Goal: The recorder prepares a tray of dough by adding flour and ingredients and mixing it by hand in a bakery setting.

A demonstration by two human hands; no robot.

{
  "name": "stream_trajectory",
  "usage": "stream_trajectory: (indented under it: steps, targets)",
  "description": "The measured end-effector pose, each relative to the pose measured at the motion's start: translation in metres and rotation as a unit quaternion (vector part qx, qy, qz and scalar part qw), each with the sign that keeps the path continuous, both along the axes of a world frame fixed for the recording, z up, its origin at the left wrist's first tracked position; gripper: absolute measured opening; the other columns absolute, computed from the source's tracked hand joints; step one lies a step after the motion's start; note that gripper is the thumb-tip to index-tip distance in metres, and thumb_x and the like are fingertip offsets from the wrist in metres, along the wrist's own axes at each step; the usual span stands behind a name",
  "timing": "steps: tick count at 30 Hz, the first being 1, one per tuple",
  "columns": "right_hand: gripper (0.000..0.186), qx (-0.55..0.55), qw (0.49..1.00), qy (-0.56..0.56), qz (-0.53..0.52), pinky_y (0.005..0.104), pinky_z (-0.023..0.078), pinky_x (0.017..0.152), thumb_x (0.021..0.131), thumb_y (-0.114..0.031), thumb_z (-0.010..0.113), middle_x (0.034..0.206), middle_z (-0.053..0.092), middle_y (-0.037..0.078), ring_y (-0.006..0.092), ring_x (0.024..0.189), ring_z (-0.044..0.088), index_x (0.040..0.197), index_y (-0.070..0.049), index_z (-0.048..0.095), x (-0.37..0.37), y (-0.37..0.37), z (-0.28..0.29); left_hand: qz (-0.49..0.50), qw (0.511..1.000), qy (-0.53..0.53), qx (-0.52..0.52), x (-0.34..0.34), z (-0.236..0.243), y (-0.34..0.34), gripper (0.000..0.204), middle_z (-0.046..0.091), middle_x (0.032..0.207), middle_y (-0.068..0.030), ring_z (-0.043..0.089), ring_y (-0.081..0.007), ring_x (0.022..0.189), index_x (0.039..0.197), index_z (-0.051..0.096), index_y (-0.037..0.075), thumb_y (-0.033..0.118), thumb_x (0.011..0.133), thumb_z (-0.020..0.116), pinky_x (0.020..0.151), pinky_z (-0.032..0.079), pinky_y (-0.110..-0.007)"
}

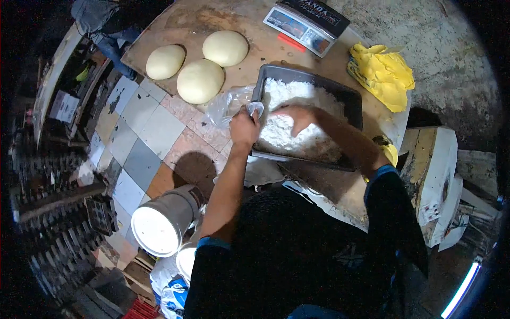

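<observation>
A dark grey rectangular tub (353,101) on the table holds white flour-like powder (284,93). My right hand (300,116) reaches into the tub from the right, low over the powder. Its thumb stands apart from the fingers, whose tips are partly hidden. At the tub's left rim, my left hand (245,127) is closed on a clear plastic bag (226,109). The bag spreads out to the left of the tub, its mouth beside the rim. What the bag contains, if anything, is unclear.
Three pale dough balls (200,81) lie on the wooden table (180,24). A digital scale (305,26), a red-handled tool (291,42) and a yellow fat-like mass (382,74) are farther back. Left of me stands a white-lidded bucket (156,231) on the tiled floor. Another person (101,21) is at far left.
</observation>
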State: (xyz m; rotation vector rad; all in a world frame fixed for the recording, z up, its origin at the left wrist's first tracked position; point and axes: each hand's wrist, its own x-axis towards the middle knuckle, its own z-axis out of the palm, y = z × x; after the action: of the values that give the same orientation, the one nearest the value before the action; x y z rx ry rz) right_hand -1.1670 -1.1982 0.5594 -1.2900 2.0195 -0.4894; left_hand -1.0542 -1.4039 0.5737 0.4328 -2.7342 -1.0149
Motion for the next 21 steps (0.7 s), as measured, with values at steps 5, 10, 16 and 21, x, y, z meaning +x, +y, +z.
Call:
stream_trajectory:
  steps: [5, 10, 16, 21]
  targets:
    - [0.074, 0.007, 0.991, 0.114, 0.072, 0.046, 0.037, 0.101, 0.053, -0.023, 0.077, 0.12, 0.056, 0.018, 0.031, 0.121, 0.046, 0.124, -0.018, 0.057, 0.051, -0.01, -0.007, -0.014, 1.0, 0.004, 0.024, 0.0, 0.009, -0.003, 0.035, 0.062, 0.08, -0.0283, 0.061, -0.0451, 0.077, 0.097, 0.058, -0.004, 0.029, 0.087, 0.054, 0.071, 0.049, -0.05]
    - [0.061, 0.108, 0.991, 0.067, 0.039, 0.0402, 0.043, 0.094, 0.056, -0.015, 0.071, 0.119, 0.055, 0.02, 0.0337, 0.112, 0.052, 0.114, -0.003, 0.059, -0.002, -0.008, 0.009, -0.011, 0.999, -0.03, 0.042, -0.003, 0.011, -0.002, 0.038, 0.062, 0.087, -0.0294, 0.061, -0.0446, 0.081, 0.101, 0.057, -0.006, 0.029, 0.087, 0.054, 0.076, 0.049, -0.049]
    - [0.055, 0.056, 0.992, 0.088, 0.07, 0.0524, 0.017, 0.11, 0.066, -0.026, 0.065, 0.125, 0.05, 0.014, 0.0322, 0.122, 0.039, 0.12, -0.017, 0.059, 0.065, -0.026, -0.041, -0.023, 0.999, -0.019, 0.035, -0.002, 0.012, -0.001, 0.041, 0.062, 0.086, -0.0296, 0.061, -0.045, 0.081, 0.105, 0.057, -0.007, 0.03, 0.088, 0.054, 0.074, 0.049, -0.049]
    - [0.039, 0.2, 0.949, 0.231, 0.075, 0.0686, 0.007, 0.103, 0.061, -0.023, 0.067, 0.128, 0.052, 0.009, 0.0316, 0.127, 0.033, 0.098, -0.01, 0.069, 0.029, -0.037, 0.032, -0.001, 0.999, -0.032, 0.043, 0.0, 0.011, -0.001, 0.039, 0.063, 0.089, -0.029, 0.061, -0.0447, 0.084, 0.102, 0.058, -0.004, 0.031, 0.086, 0.055, 0.077, 0.049, -0.049]
